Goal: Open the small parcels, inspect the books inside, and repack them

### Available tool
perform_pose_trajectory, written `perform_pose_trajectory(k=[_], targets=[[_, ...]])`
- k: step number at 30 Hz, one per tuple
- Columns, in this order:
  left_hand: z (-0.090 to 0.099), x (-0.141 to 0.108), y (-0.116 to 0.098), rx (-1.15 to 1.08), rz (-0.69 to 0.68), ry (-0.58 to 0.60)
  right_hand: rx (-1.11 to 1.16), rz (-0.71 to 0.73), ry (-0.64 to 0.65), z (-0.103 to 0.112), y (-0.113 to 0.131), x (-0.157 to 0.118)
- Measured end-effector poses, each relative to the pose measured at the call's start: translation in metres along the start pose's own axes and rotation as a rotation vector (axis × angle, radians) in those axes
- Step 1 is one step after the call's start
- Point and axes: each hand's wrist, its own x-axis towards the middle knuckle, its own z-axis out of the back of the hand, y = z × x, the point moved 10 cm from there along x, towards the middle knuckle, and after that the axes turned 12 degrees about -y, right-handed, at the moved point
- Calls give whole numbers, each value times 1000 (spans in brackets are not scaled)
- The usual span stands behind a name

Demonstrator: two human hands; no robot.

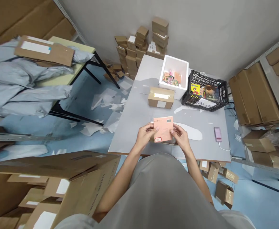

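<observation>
A pink book (162, 128) with a barcode and a red-edged label faces up between my two hands. My left hand (143, 134) pinches its left edge, thumb on top. At the right edge, my right hand (180, 136) grips it the same way. Underneath is what looks like an open cardboard box (174, 142), mostly hidden by the book and hands. A white sheet (193, 132) lies on the grey table (134, 127) to the right of my hands. Beyond the book sits a taped cardboard box (160, 98) with white labels.
A white bin (162, 83) holding small colourful items and a black crate (187, 99) of books stand at the table's back. A pink phone-like device (217, 134) with a cable lies right. A large carton (91, 178) stands at lower left; stacked boxes (131, 60) line the wall.
</observation>
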Motion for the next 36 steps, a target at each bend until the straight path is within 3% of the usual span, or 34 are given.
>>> perform_pose_trajectory(k=[3,7,12,20,24,27,31,36], targets=[[8,3,-5,35,-66,28,-9,60,-22,-10,16,-4],[20,10,-14,142,-259,70,-91,206,-147,-8,35,-12],[26,17,-16,184,-378,129,-71,146,-204,-15,36,-21],[36,17,-12,128,-319,94,-46,45,-245,-24,33,-45],[42,18,10,11,-121,74,-26,5,-333,-23,23,-58],[36,12,21,3,-13,160,-43,10,-401,-18,19,-69],[25,-3,18,57,16,292,-59,8,-403,-16,18,-77],[22,-17,7,49,35,264,-5,3,-398,-9,18,-71]])
